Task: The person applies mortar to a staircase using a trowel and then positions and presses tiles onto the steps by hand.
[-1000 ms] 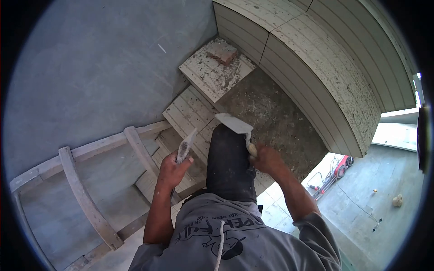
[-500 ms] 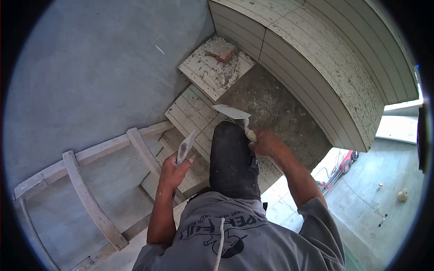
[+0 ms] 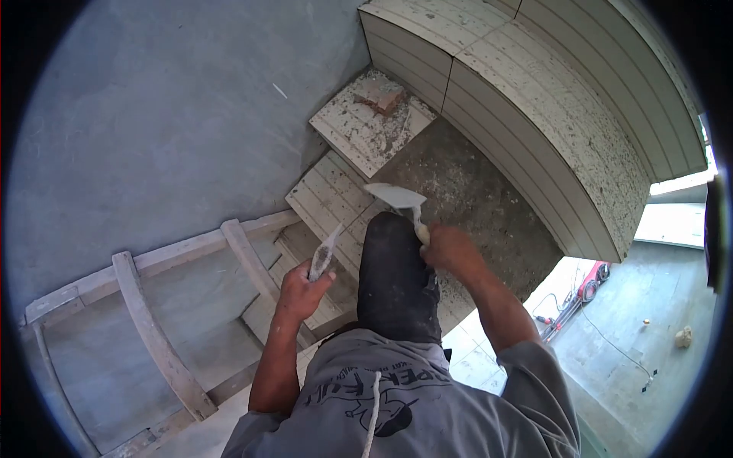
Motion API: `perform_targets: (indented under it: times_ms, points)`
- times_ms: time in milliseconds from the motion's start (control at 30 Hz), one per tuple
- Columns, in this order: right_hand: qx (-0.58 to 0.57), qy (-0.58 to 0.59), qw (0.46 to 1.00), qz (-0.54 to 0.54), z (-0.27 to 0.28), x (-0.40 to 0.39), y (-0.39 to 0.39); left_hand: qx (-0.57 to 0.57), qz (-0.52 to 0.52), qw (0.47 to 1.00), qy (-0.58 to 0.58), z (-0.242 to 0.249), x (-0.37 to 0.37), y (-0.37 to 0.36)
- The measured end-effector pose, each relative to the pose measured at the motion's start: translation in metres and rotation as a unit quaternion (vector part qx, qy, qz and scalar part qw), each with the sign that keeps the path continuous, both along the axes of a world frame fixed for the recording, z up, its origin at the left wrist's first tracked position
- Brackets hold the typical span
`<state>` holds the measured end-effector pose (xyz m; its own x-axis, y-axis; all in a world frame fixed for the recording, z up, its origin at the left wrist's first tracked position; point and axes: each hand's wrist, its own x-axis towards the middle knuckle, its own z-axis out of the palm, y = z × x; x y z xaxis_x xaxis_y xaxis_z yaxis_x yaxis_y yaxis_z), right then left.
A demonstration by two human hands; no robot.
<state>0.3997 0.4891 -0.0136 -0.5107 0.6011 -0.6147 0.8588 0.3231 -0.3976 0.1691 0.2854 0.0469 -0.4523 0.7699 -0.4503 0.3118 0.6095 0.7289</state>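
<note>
My right hand (image 3: 447, 248) grips the handle of a trowel (image 3: 397, 196), whose pale blade points left over the bare cement step (image 3: 481, 183). In my closed left hand (image 3: 300, 290) is a small pointed whitish object (image 3: 324, 253) with a grey, speckled lower part, tip upward; its kind is not clear. My bent knee (image 3: 393, 275) is between the two hands. Beyond the trowel, a speckled tile (image 3: 347, 126) lies against the wall with a broken brick piece (image 3: 382, 99) on it. Striped tiles (image 3: 328, 191) cover the step nearer to me.
A wooden ladder (image 3: 156, 336) leans along the grey wall (image 3: 191, 137) on the left. Tiled curved steps (image 3: 534, 114) rise at upper right. On the lower floor at right are a red tile cutter (image 3: 586, 291), a cable and a small pale lump (image 3: 683, 337).
The view has shifted slightly, so the surroundings sit a little lower and further right. Both hands keep their holds, and the left hand's object has moved slightly right.
</note>
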Motion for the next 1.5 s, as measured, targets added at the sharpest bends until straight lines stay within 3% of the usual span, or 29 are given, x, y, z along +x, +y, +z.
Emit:
perform_targets:
  times_ms: [400,467,667,767,933,1133,1500]
  points:
    - [-0.007,0.019,1.0,-0.023,-0.002,0.017,-0.022,-0.024,-0.012,0.999,0.029,0.0,0.001,-0.006]
    - [0.024,0.035,0.999,0.003,-0.003,0.011,-0.009,0.054,-0.018,0.997,0.056,-0.001,0.004,-0.004]
    - [-0.005,0.021,0.999,-0.039,-0.005,0.006,-0.015,-0.041,0.005,0.999,0.023,-0.001,0.007,-0.004]
    - [0.014,0.051,0.998,-0.028,-0.014,0.016,-0.009,0.055,-0.035,0.995,0.069,-0.004,0.011,-0.002]
    - [0.011,0.14,0.989,-0.035,-0.006,0.04,-0.008,-0.025,0.004,0.999,0.022,0.003,0.014,-0.005]
    - [0.068,0.065,0.996,0.004,0.008,0.028,-0.006,-0.007,0.036,0.999,0.013,-0.009,0.015,-0.023]
    - [0.076,0.069,0.995,0.001,0.017,-0.005,-0.03,-0.003,0.085,0.996,0.017,0.001,0.0,-0.045]
